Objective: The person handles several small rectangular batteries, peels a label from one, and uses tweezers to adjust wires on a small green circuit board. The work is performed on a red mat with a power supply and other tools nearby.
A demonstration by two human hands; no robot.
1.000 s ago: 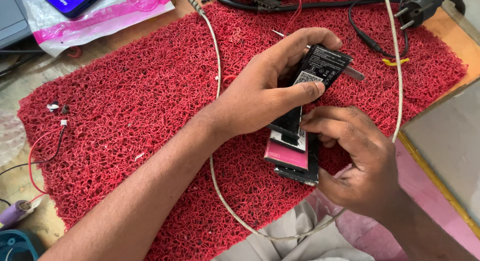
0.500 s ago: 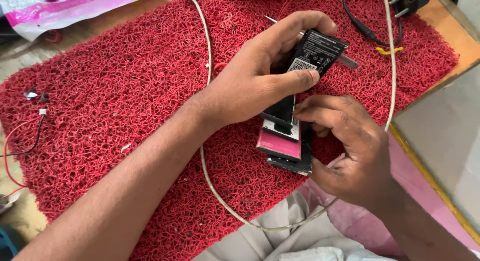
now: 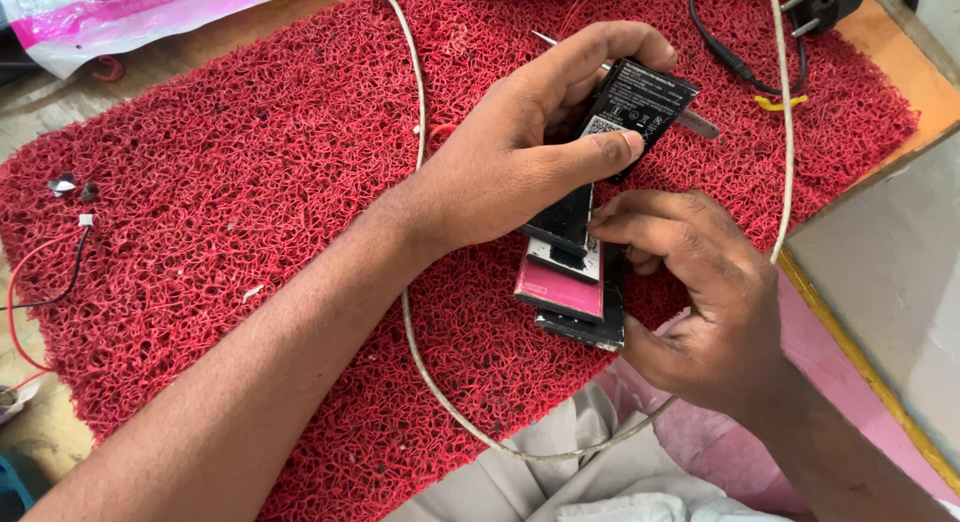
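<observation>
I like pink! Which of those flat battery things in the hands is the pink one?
The pink battery sits near the bottom of the stack in the right hand. The others are black, including the one the left hand lifts.

Red looped mat [image 3: 250, 182], black battery [image 3: 640, 102], pink-and-black phone [image 3: 565, 287], white cable [image 3: 420, 132].

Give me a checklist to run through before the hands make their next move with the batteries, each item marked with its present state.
1. Left hand grips the black battery between thumb and fingers: ok.
2. Right hand supports the stack of flat batteries from below: ok.
3. Stack lined up: not ok, the pieces are fanned, the pink one sticking out.
4. White cable clear of the hands: not ok, it runs under the left wrist.
5. Red mat lies under the work: ok.
6. Battery contacts clean: cannot tell.
</observation>
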